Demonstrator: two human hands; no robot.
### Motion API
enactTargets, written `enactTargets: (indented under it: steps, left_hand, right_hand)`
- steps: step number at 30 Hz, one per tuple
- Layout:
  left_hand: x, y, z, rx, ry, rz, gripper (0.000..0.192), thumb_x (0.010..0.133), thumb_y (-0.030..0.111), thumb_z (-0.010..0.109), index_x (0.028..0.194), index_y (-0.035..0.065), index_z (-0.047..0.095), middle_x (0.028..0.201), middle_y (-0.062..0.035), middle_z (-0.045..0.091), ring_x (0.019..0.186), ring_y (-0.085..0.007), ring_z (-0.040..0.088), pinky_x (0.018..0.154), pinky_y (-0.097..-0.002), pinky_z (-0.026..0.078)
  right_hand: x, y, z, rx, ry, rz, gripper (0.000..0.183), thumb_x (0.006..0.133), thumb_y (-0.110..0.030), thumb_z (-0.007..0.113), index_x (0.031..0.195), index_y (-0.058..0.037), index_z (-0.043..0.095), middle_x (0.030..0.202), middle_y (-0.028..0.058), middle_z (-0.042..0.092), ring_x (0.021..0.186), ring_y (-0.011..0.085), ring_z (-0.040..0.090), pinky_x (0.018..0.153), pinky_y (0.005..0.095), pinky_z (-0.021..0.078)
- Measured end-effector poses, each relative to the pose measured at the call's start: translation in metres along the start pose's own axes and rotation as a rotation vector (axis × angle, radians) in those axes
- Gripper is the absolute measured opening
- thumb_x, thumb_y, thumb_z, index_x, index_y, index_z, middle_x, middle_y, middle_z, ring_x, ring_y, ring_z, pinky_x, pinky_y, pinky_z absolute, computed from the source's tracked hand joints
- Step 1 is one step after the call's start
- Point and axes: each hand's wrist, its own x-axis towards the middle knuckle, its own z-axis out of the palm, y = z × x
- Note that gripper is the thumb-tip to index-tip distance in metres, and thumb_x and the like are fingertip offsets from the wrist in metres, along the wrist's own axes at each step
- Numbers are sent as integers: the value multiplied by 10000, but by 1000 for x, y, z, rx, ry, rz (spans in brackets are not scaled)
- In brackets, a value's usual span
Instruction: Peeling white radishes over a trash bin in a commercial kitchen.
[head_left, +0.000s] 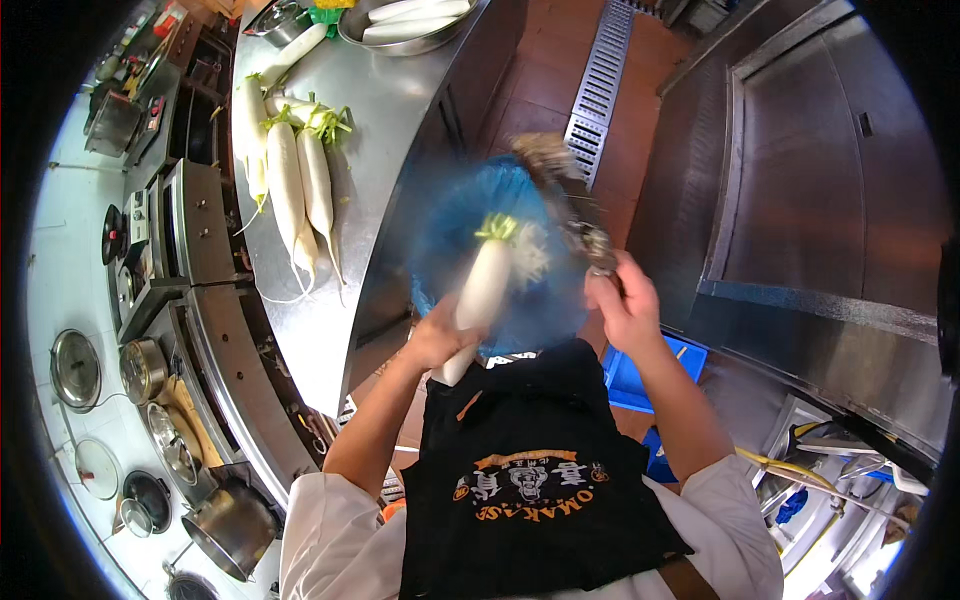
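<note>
My left hand (444, 334) grips a white daikon radish (481, 289) near its lower end, its cut green stalks pointing away from me. My right hand (624, 306) is closed on the handle of a blurred, broad-bladed cleaver (574, 202), raised to the right of the radish. Beneath both lies a bin or container lined with a blue plastic bag (480, 187). Pale scraps show beside the radish top, too blurred to name exactly. Several whole daikons (285, 176) with leafy stubs and thin roots rest on the steel counter (375, 112) at left.
A steel bowl (409, 46) of white daikons and a lidded pot (279, 22) stand at the counter's far end. A metal floor drain (600, 82) crosses the red tiles. Blue crates (630, 382) lie low at right, near a cluttered sink area. Steel cabinets (810, 165) line the right.
</note>
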Motion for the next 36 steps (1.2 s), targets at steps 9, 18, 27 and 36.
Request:
enactTargets:
  steps: [9,18,27,36]
  left_hand:
    - [-25,-4,-21,-197,-102,37,704,765,243,827,1367,16,545,1097,-150,712,1029,-246,672,912,-365,519]
    - [35,-52,35,-1808,-93,-43,581,1017,550,470,1326,62,528,1098,-174,671,913,-296,693,764,-434,605]
    - [-11,-54,22,-1769,-229,-230,727,1016,625,378,1405,18,465,1133,-260,627,840,-336,688,652,-440,617]
    - [17,-89,34,-1981,-24,-159,778,1004,629,408,1430,-21,426,1181,-265,610,925,-358,672,731,-481,618]
  right_hand:
    - [-35,199,-10,-836,-368,463,321,952,-358,637,1083,-68,677,952,180,704,889,383,682,776,472,520]
    - [-45,62,48,-409,-332,51,370,901,-157,684,1263,-84,674,1051,166,704,1015,345,672,842,405,525]
    - [79,165,52,-810,-432,324,312,950,-277,623,1234,-169,699,1155,131,706,1072,349,668,858,434,545]
    - [-29,65,60,-513,-374,-193,335,880,-176,740,1195,-66,702,933,143,678,845,324,664,762,396,529]
